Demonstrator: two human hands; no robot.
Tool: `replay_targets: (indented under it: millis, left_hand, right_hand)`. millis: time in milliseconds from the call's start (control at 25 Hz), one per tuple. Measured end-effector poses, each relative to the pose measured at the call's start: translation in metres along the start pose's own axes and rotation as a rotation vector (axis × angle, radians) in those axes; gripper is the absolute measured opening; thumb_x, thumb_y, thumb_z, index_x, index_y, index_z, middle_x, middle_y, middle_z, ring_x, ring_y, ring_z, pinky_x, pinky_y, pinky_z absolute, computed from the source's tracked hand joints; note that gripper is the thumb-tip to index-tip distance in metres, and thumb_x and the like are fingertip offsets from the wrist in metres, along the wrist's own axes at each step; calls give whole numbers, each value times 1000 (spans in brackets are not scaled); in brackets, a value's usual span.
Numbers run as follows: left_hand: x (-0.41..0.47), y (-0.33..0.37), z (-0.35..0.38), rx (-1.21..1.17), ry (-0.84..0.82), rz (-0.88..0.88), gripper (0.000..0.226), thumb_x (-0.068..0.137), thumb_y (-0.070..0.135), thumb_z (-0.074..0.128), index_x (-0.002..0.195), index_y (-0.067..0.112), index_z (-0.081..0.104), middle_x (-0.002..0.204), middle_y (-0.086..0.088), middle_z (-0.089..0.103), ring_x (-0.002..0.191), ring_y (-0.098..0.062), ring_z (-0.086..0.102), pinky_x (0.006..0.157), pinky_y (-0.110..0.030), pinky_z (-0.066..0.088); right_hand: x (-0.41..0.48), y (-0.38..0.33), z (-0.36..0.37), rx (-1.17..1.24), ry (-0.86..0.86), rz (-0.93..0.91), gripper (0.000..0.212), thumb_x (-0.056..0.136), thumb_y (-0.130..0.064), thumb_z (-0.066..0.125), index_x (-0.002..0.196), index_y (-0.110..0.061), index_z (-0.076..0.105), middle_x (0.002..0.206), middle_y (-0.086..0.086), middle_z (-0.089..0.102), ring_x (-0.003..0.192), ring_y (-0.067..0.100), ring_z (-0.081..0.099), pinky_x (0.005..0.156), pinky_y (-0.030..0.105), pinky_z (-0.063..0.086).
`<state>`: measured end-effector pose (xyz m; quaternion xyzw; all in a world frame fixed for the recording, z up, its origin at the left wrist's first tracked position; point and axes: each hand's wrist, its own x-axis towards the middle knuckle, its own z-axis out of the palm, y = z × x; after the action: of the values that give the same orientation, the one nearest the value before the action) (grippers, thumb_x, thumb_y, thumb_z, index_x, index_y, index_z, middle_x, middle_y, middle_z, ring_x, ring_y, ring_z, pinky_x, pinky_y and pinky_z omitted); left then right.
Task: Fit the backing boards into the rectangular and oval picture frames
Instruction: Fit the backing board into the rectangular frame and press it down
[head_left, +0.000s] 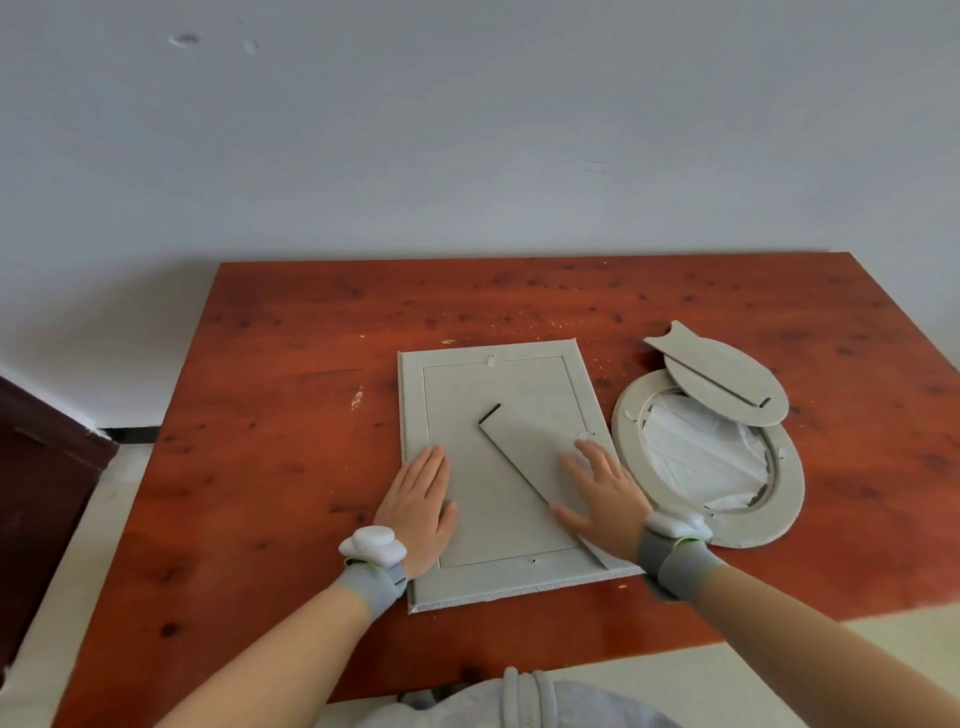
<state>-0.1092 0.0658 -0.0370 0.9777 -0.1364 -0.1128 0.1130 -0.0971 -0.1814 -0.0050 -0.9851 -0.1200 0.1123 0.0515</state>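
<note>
Rectangular frame (498, 467) face down at table (291, 364) centre, its board (488, 467) seated inside the rebate, stand leg (535, 457) lying diagonally across it. Left hand (421, 506) flat, fingers spread, pressing on the near-left part of frame and board; nothing grasped. Right hand (602, 493) flat and open likewise, pressing on the leg and the board's right side. Oval frame (727, 467) just right of the rectangular one, also face down, white wrapping (696, 447) showing in its opening. Oval board (722, 379) resting half over the far rim, not seated, its leg pointing far-left.

Risks, judged from here:
- Uneven pressing could tip the rectangular board on one edge; far half unheld.
- Small tabs at far, right and near edges appear unturned; without them board may drop out on lifting.
- Wrapping bunched in the oval opening could stop that board from sitting flush.
- Oval board, perched, could slide off if the frame is nudged by the right wrist.

Hard to make out: tab positions, too small to tell. Near-right frame corner hidden behind right wrist. Frame fronts not visible. Whether the board is fully flush, unclear.
</note>
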Motion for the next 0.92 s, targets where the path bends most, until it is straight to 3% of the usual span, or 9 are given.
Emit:
replay_targets:
  millis: [80, 160, 240, 400, 520, 720, 920]
  left_hand:
    - [-3, 0, 0, 19, -7, -8, 55, 78, 30, 37, 120, 2, 60, 126, -11, 65, 126, -19, 40, 113, -21, 0]
    - [-3, 2, -1, 17, -24, -17, 55, 78, 31, 36, 119, 3, 61, 125, -10, 65, 124, -22, 53, 112, -21, 0]
    - [-4, 3, -1, -1, -28, -33, 55, 78, 30, 36, 118, 3, 62, 124, -11, 66, 117, -24, 62, 112, -21, 0]
    - [-4, 5, 0, -6, 12, -29, 55, 78, 30, 36, 118, 2, 62, 124, -11, 66, 115, -25, 63, 112, -21, 1]
    - [-4, 3, 4, -12, 80, -19, 54, 78, 30, 36, 116, 2, 63, 124, -12, 66, 119, -25, 60, 111, -24, 10]
    - [-4, 1, 9, -69, 156, -44, 54, 79, 29, 37, 117, 0, 61, 125, -15, 65, 124, -20, 34, 106, -28, 20]
    - [-3, 0, 15, -57, 184, -83, 60, 80, 35, 35, 120, -1, 58, 133, -19, 57, 129, -31, 46, 107, -31, 27]
  right_hand:
    - [-9, -2, 20, -99, -60, -105, 81, 86, -70, 12, 129, -12, 48, 136, 18, 49, 130, 34, 40, 111, 38, 36]
    - [-11, -1, 25, -109, -135, -123, 85, 77, -75, 26, 130, -10, 43, 137, 17, 38, 128, 30, 33, 115, 33, 9]
    - [-11, -2, 22, -128, -198, -126, 95, 67, -77, 36, 132, -8, 41, 139, 16, 33, 130, 29, 30, 113, 32, -1]
    - [-13, -6, 17, -152, -279, -120, 93, 74, -79, 25, 133, -9, 39, 140, 15, 32, 130, 28, 29, 113, 32, -2]
    - [-11, -6, 20, -116, -266, -106, 90, 81, -76, 6, 132, -10, 41, 137, 18, 48, 129, 28, 31, 113, 31, -1]
    - [-9, -8, 22, -104, -220, -63, 87, 83, -74, 3, 131, -12, 41, 130, 18, 60, 127, 26, 33, 112, 34, 11]
    - [-8, -6, 27, -87, -145, -74, 85, 83, -74, 4, 131, -13, 40, 132, 17, 59, 127, 26, 32, 113, 33, 6]
